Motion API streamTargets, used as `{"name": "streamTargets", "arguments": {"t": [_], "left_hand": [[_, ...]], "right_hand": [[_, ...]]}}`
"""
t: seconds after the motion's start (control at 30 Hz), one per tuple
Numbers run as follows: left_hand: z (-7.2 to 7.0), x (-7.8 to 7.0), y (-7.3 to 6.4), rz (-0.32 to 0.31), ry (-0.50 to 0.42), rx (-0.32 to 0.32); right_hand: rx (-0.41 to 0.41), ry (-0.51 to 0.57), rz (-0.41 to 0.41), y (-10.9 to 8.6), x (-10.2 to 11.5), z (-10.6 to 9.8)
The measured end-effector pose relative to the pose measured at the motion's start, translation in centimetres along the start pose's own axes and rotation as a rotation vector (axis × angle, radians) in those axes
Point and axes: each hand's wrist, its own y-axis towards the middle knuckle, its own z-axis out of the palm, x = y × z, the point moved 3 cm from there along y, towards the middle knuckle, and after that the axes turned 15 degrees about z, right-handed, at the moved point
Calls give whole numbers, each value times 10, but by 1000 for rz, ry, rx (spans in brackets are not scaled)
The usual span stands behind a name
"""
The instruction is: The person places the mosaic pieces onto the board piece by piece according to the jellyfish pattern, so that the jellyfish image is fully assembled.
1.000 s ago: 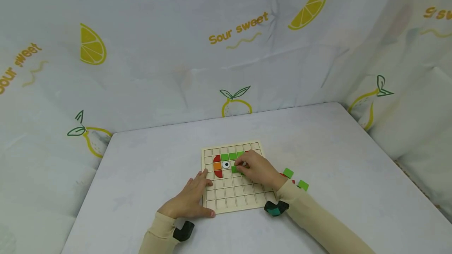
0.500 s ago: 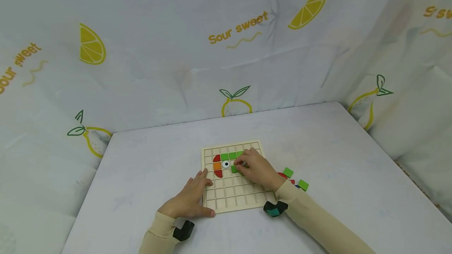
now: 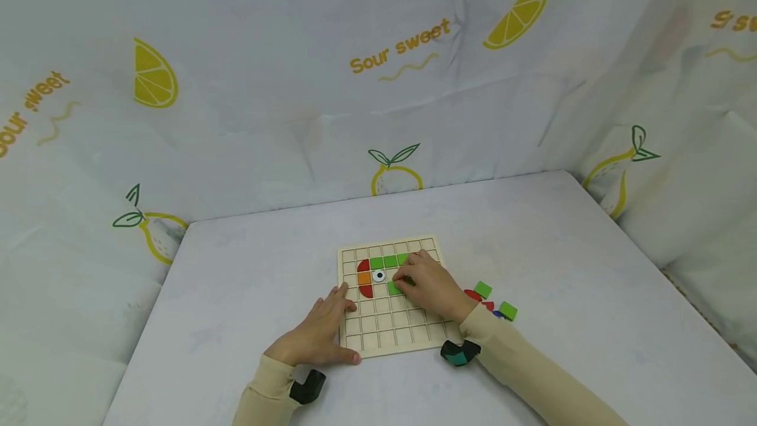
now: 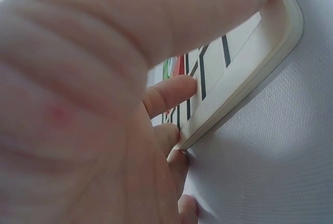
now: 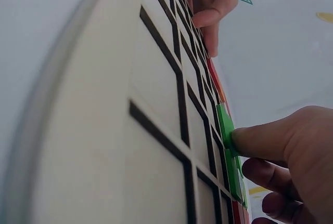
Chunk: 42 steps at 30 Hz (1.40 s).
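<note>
A pale wooden grid board [image 3: 378,324] lies on the table. Set in it are green square tiles [image 3: 389,261], red rounded pieces [image 3: 366,291], an orange square [image 3: 363,278] and a white eye piece [image 3: 378,275]. My left hand [image 3: 319,331] rests along the board's left edge, thumb at the near corner and fingers spread; the left wrist view shows a fingertip [image 4: 182,84] on the grid. With its thumb [image 5: 260,140] on a green square tile [image 5: 225,122], my right hand [image 3: 434,284] pinches it over the grid. That hand hides part of the board's right side.
Loose pieces lie right of the board, beside my right forearm: green squares [image 3: 507,310], red pieces [image 3: 473,294] and a blue one [image 3: 497,313]. White cloth with lemon prints [image 3: 396,179] hangs behind the table [image 3: 266,248].
The green tile at my right fingertips has shifted slightly toward me on the board. My right wrist has edged a little left. The left hand has stayed still.
</note>
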Motion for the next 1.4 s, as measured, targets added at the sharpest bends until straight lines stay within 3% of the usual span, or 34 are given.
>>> {"name": "streamTargets", "arguments": {"t": [0.17, 0.43, 0.53, 0.7, 0.93, 1.2, 1.4], "left_hand": [[-1, -2, -1, 9, -1, -2], [-1, 0, 1, -5, 3, 0], [-1, 1, 0, -11, 4, -1], [-1, 0, -1, -12, -4, -5], [-2, -1, -1, -2, -6, -6], [1, 0, 1, -9, -2, 3], [1, -1, 0, -4, -6, -7]], "right_hand": [[-22, -5, -18, -2, 1, -1], [65, 29, 5, 4, 0, -16], [65, 17, -29, 6, -2, -20], [94, -39, -119, 4, -3, -13], [109, -8, -111, 3, -3, -10], [227, 181, 21, 3, -14, -55], [225, 145, 77, -5, -42, -88]]}}
